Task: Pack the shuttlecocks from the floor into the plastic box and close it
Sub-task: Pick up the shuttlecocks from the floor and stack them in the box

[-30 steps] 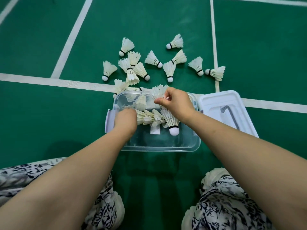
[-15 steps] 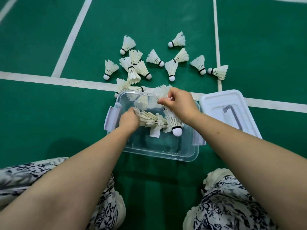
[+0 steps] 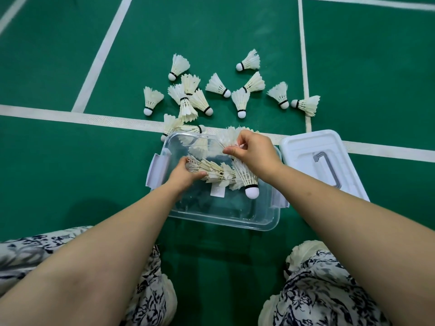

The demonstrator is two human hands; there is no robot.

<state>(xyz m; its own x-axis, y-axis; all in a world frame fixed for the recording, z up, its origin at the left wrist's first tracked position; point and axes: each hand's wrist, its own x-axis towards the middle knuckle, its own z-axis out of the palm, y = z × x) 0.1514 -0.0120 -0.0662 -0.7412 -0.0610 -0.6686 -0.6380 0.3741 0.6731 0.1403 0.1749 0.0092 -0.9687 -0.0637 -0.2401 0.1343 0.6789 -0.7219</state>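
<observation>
A clear plastic box (image 3: 221, 217) sits open on the green floor in front of me. Over it my left hand (image 3: 182, 176) grips the feather end of a nested row of shuttlecocks (image 3: 219, 171). My right hand (image 3: 253, 152) pinches feathers at the row's other end, where a shuttlecock with a white cork (image 3: 251, 191) points down towards me. Several loose shuttlecocks (image 3: 240, 101) lie scattered on the floor beyond the box. The white lid (image 3: 303, 149) with a grey handle lies to the right of the box.
White court lines (image 3: 70, 117) cross the green floor behind the box. My knees in patterned trousers (image 3: 329, 290) and white shoes frame the near floor on both sides. A white label lies on the box's bottom.
Both hands have shifted slightly with the row of shuttlecocks over the box. My left hand has moved right, closer around the row's end. The view has tilted a little.
</observation>
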